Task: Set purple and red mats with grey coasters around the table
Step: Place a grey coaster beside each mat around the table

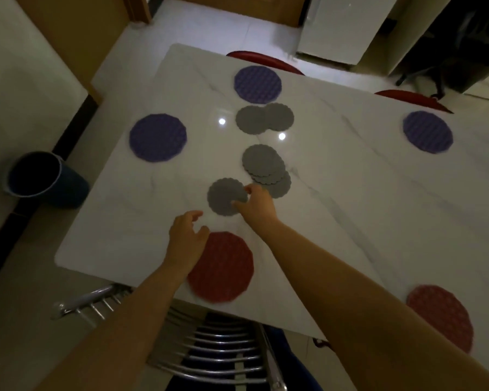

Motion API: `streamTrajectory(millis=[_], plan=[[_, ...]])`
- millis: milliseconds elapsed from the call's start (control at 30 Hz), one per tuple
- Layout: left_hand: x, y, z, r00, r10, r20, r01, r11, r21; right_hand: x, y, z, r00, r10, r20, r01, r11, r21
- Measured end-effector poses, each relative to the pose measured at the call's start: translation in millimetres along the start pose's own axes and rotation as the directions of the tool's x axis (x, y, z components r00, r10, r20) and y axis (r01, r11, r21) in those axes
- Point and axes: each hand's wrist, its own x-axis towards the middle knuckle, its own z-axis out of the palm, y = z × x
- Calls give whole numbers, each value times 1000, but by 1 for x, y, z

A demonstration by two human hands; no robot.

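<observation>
Our right hand (pixel 256 203) pinching the rim of a single grey coaster (pixel 227 196) flat on the white table (pixel 350 193), just beyond the near red mat (pixel 223 268), our left hand (pixel 186 239) empty, fingers loosely spread over that mat's edge

Both bare forearms reach forward from the lower edge of the view, the left from the bottom left and the right, longer in frame, from the bottom right. The left hand (pixel 187 238) hovers palm down with its fingers loosely curled and spread apart, gripping nothing. The right hand (pixel 256 206) is stretched further ahead, its thumb and fingertips pinched on the rim of a round grey scalloped-edge coaster (pixel 226 196), wrist straight.
</observation>
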Motion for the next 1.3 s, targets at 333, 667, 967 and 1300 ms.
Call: streamTrajectory(millis=[333,667,967,1300], plan=[[21,7,23,994,-71,-86,67,996,-55,50,-19,14,975,133,178,-61,931,-361],[40,27,22,947,-320,0,269,796,-542,24,3,-21,970,-22,242,-86,901,426],[51,31,18,953,-276,127,260,523,-812,88,7,-51,998,15,-64,-20,996,-83],[67,29,19,953,-256,164,265,435,-861,134,13,-60,988,-149,-25,112,829,-548]])
